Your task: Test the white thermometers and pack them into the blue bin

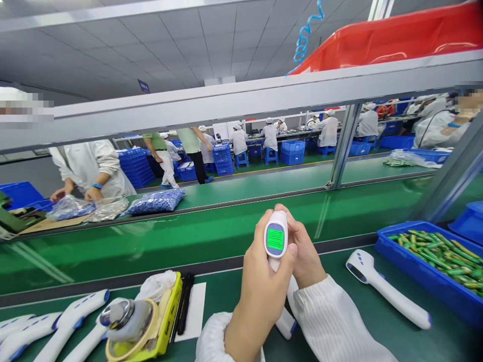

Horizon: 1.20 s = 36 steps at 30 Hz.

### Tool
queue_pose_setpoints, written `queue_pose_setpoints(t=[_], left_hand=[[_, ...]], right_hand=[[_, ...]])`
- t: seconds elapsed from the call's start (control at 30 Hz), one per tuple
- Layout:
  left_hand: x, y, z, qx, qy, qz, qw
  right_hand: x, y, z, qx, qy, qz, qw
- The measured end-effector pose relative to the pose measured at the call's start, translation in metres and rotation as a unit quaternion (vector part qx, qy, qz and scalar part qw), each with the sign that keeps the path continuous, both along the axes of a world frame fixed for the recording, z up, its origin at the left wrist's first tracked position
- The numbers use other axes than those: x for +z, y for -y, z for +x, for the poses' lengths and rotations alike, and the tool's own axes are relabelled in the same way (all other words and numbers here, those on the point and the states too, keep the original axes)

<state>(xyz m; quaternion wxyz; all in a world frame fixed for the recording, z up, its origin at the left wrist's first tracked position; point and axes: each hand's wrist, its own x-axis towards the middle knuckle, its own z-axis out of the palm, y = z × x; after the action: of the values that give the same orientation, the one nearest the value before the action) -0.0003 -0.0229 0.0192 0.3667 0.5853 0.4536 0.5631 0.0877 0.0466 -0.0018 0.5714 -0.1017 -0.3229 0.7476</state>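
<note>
Near the bottom centre of the frame, a white handheld infrared thermometer (275, 239) with a glowing green rectangular screen and a blue-tipped handle stands upright, gripped in both hands. The left hand (260, 286) is closed around its neck with the thumb pressed across the front below the screen, while the right hand (305, 251) curls around the back (its fingers are mostly hidden behind the head of the device). Both wrists disappear into ribbed white sleeves.

At the lower right, a second white thermometer (377, 281) lies on the green workbench (324, 332), just beside a blue plastic tray (422, 281) heaped with slender green-and-yellow cylinders (437, 256). At the lower left, more white thermometers (71, 322) lie side by side, near a yellow holder with a round silver fitting (132, 322) and black pens (184, 301) on a white paper sheet (196, 311).

Across a green conveyor belt (226, 236), a co-worker's hands (71, 193) rest by clear bags of blue parts (154, 200). A red plastic bin (385, 42) sits on the overhead shelf at the upper right.
</note>
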Motion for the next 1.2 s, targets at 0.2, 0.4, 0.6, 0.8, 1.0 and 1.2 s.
queue_pose_setpoints(t=[0.2,0.4,0.6,0.8,1.0,1.2], left_hand=[[-0.001,-0.001,-0.002,-0.006,0.019,0.019,1.0],[0.001,-0.001,-0.002,-0.002,0.018,0.006,1.0],[-0.004,0.001,-0.001,0.007,0.012,0.013,1.0],[-0.001,0.001,0.0,0.03,-0.016,0.01,0.999],[-0.001,-0.005,-0.005,0.102,-0.058,0.045,0.992],[0.005,0.001,-0.014,0.098,0.024,0.047,0.994]], right_hand=[[-0.004,-0.001,0.0,-0.013,0.02,-0.024,0.999],[-0.006,-0.002,0.002,-0.023,0.02,-0.013,0.999],[-0.011,-0.001,0.006,-0.001,0.048,0.044,0.998],[-0.01,0.0,0.003,-0.009,0.028,0.032,0.999],[-0.002,0.001,-0.002,-0.073,0.03,0.07,0.994],[0.016,0.03,-0.012,-0.117,0.01,0.116,0.986]])
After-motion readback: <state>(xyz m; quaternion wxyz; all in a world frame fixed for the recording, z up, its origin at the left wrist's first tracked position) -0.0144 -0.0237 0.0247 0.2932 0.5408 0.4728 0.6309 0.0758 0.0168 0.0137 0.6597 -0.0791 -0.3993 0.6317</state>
